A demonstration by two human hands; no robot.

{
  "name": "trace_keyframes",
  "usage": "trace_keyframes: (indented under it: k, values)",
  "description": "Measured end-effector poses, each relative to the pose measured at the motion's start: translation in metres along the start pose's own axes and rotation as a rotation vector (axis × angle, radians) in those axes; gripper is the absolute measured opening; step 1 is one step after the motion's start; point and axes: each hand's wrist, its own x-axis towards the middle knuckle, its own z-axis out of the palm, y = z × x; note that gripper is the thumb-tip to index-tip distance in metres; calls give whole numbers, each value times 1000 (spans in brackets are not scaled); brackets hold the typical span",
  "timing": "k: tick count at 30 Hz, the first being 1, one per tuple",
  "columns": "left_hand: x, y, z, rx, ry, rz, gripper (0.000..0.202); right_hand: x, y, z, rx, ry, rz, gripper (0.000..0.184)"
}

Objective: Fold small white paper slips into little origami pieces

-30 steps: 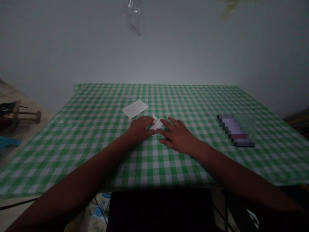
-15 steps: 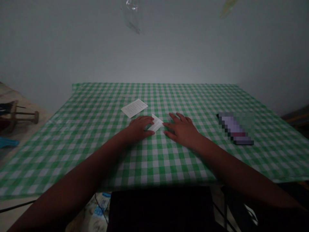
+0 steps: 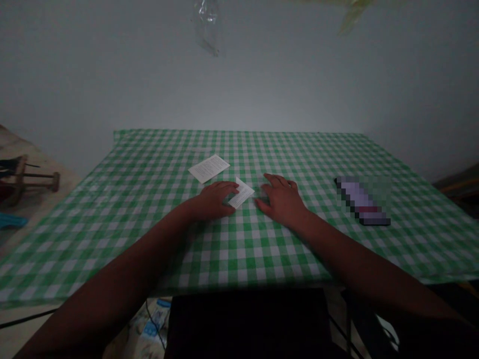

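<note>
Between my hands a small piece of white paper (image 3: 243,193) with fine print lies on the checked cloth, one corner pointing right. My left hand (image 3: 216,200) rests at its left side, fingertips laid over the paper's edge and the thumb spread away below. Just to the right, my right hand (image 3: 282,198) is open with its fingers apart and the thumb near the paper. It holds nothing. Beyond my left hand, a larger printed white sheet (image 3: 208,168) lies flat.
A green-and-white checked tablecloth (image 3: 239,254) covers the table, which stands against a pale wall. A phone-like device (image 3: 362,202), blurred by pixels, lies at the right. A clear plastic bag (image 3: 207,27) hangs on the wall. Left of the table stands a wooden item (image 3: 33,178).
My right fingers have drawn slightly back from the paper's right corner. My left thumb has moved off the paper's lower edge. The view has shifted a little.
</note>
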Motion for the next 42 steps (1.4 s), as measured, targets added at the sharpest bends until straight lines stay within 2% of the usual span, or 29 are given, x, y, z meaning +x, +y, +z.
trace_keyframes:
  k: [3,5,7,9,13,20,25,28,35,42]
  values:
    - [1,3,6,10,75,-43,35,-2,-5,2,38,18,-113,43]
    - [3,4,10,29,114,-75,34,-3,-8,3,44,-29,-209,42]
    - [4,5,13,43,116,-99,36,-4,-8,4,35,-75,-243,42]
    - [6,4,13,45,92,-116,38,-4,-6,4,12,-107,-208,43]
    - [6,3,7,30,31,-126,41,-2,0,2,-35,-119,-49,47]
    - [0,-2,-2,-33,-15,-45,48,2,5,5,1,-57,-39,48]
    - [1,-5,3,-55,112,-5,37,7,13,11,112,41,-29,49]
    - [4,0,4,-10,133,-9,43,8,16,15,179,32,-79,51]
    - [2,8,-2,-87,-1,102,43,9,17,24,261,15,-258,53]
    - [0,14,-5,-94,31,165,47,11,19,24,324,75,-347,52]
